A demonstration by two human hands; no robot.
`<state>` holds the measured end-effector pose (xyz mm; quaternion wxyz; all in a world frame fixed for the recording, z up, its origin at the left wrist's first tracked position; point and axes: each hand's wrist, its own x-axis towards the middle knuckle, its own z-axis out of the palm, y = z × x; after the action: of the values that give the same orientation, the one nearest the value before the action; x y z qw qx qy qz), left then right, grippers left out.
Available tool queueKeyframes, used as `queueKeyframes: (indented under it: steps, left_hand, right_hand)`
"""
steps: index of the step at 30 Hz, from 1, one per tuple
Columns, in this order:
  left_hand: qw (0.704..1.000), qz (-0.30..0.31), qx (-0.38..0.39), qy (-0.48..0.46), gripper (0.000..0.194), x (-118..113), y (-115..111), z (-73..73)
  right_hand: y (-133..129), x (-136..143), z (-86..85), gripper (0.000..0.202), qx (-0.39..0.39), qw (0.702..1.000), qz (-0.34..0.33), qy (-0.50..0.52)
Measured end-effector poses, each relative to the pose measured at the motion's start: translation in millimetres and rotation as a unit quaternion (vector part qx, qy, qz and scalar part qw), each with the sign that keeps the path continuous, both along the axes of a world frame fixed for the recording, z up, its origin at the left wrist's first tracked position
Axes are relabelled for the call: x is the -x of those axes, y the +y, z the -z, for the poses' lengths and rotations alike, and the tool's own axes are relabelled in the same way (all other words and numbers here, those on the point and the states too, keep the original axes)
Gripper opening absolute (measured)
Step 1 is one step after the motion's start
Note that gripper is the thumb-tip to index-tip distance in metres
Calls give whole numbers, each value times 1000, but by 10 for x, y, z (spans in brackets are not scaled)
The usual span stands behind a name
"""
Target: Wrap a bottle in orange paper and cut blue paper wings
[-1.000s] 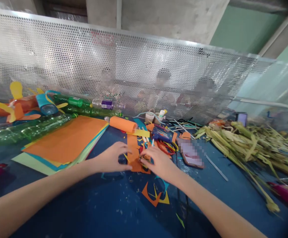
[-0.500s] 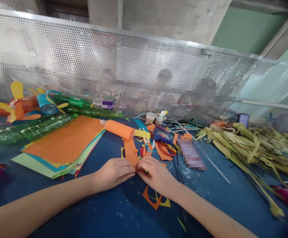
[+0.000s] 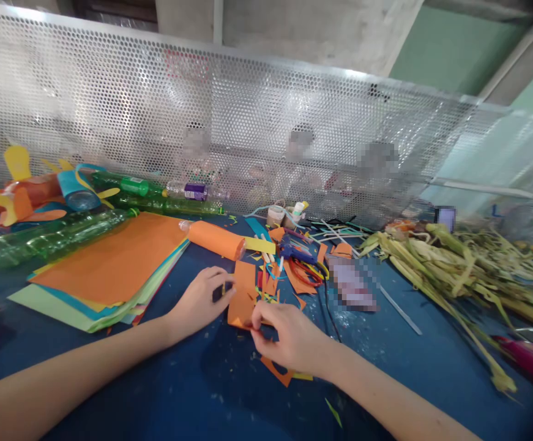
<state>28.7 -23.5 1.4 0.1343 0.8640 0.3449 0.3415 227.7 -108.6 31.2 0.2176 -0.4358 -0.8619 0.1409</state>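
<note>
There was a decent stretch of blue tabletop (image 3: 178, 392) between the forearms. The right hand (image 3: 291, 337) sat low by the near edge of the orange strip (image 3: 243, 291), thumb and index bent nearly together; couldn't tell if they gripped anything. The left hand (image 3: 202, 300) curved in at its left edge, fingers loosely parted, holding nothing. An orange-wrapped bottle (image 3: 215, 239) crowded the far end, perforated panel (image 3: 248, 110) behind.

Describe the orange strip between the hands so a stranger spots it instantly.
On the blue table, start at the stack of coloured sheets and move right. The orange strip lies between the left hand and the right hand. It looks larger than the paper scraps just to its right.
</note>
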Motion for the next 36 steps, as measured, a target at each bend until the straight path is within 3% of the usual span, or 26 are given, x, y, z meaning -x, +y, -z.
queueKeyframes:
  steps: [4,8,10,16,20,26,30,33,36]
  left_hand:
    - [997,34,-38,60,23,2,57,118]
    - [992,58,-37,106,30,9,53,150]
    - [991,53,-32,122,36,8,45,159]
    - [993,-17,-16,115,51,-7,31,186]
    - [998,4,27,52,49,-1,45,122]
    - [982,70,150,-90,52,18,92,84]
    - [950,87,213,-214,52,7,111,106]
    - [917,106,263,-281,57,-1,134,109]
    - [894,120,300,-309,59,-3,180,130]
  right_hand:
    - [-48,50,-15,5,1,997,-52,-51]
    - [-37,49,14,22,-10,993,-88,-75]
    - [-28,40,39,29,-34,991,-104,-77]
    - [-60,73,89,23,-166,960,-173,-143]
    - [-107,128,74,22,-230,945,-173,-157]
    - [-100,130,77,19,-246,948,-161,-122]
    - [-66,102,66,22,-194,966,-149,-88]
    - [-19,66,40,31,-127,986,-92,-57]
    - [61,9,38,37,-85,992,-31,-90]
